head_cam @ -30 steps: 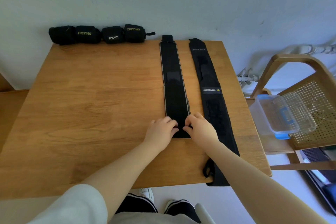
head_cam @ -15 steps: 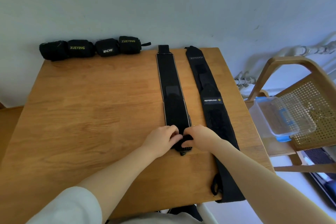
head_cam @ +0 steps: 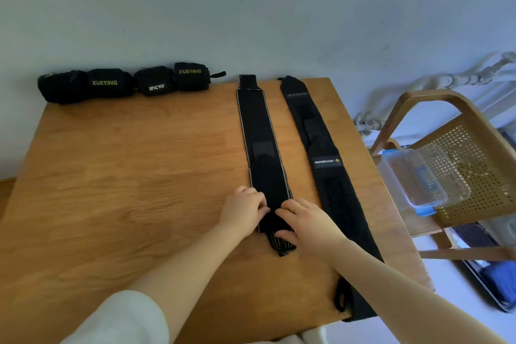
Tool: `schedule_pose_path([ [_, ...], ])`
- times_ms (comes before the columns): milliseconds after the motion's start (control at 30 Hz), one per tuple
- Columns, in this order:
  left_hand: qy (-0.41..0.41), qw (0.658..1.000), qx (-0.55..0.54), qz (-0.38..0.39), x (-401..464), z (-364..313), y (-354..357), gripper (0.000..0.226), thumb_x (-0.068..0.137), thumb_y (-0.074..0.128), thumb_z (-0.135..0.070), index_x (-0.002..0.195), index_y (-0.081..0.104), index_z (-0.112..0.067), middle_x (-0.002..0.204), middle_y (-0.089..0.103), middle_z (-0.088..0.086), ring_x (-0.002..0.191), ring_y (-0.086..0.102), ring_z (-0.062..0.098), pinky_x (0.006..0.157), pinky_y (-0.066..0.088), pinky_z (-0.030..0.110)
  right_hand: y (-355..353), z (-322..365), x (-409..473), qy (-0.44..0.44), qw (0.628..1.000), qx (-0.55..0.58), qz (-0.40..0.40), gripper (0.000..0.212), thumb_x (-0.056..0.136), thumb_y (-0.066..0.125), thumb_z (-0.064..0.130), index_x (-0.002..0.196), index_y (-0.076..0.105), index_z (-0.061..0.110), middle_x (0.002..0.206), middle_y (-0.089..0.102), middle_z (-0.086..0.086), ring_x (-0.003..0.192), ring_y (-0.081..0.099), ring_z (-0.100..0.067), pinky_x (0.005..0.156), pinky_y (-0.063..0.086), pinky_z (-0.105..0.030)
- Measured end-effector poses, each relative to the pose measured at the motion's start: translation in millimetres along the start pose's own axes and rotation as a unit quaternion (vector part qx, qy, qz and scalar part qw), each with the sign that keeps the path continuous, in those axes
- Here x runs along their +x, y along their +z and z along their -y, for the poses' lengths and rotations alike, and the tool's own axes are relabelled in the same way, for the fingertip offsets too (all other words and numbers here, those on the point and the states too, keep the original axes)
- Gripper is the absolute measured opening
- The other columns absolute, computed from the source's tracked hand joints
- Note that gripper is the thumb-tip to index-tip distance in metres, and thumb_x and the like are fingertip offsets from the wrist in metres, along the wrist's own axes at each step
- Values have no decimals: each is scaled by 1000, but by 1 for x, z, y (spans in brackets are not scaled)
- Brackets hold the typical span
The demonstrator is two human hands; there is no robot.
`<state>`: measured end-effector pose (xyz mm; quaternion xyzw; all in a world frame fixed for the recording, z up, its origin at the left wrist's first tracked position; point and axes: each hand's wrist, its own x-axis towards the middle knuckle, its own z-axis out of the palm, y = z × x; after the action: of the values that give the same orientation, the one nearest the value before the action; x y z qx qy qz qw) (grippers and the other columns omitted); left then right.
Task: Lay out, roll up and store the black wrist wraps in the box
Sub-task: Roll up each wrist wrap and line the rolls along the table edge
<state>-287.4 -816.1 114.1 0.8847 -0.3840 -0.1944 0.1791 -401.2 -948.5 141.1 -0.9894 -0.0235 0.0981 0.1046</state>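
The near end of the grey-edged wrist wrap [head_cam: 261, 148] no longer lies flat on the wooden table [head_cam: 125, 176]: a second ago both hands were only pressing it down, and now it is folded over into a small first turn under the fingers, with its thumb loop poking out toward the person. The left hand [head_cam: 243, 211] pinches the left edge of that turn with curled fingers, and the right hand [head_cam: 304, 220], a ring on one finger, curls over the right edge and the fold. So the rolling of this wrap has just begun, and most of its length lies straight toward the wall. Just beside it, to the right, the second flat wrap [head_cam: 326, 165] with the white label lies untouched, its near end hanging off the table edge. Four rolled wraps [head_cam: 125, 82] sit in a row at the far left edge. The clear plastic box [head_cam: 424, 179] waits on the chair [head_cam: 474, 148] to the right, seemingly with no wraps in it.
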Motion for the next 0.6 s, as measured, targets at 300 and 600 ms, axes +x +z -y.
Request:
schedule_pose_path([
  [300,117,990,-21,-71,-19,1,9,24,93,53,-39,99,65,-20,101,62,-8,107,47,13,90,33,28,4,-6,-2,1,993,-70,97,64,97,44,44,150,20,17,147,29,-1,130,33,-17,101,39,-30],
  [600,125,991,-24,-33,-26,-3,7,30,94,55,-30,122,56,-19,123,55,-6,109,52,12,88,43,24,13,-5,-7,86,995,47,12,59,90,46,56,137,40,20,132,47,3,120,47,-16,100,36,-29],
])
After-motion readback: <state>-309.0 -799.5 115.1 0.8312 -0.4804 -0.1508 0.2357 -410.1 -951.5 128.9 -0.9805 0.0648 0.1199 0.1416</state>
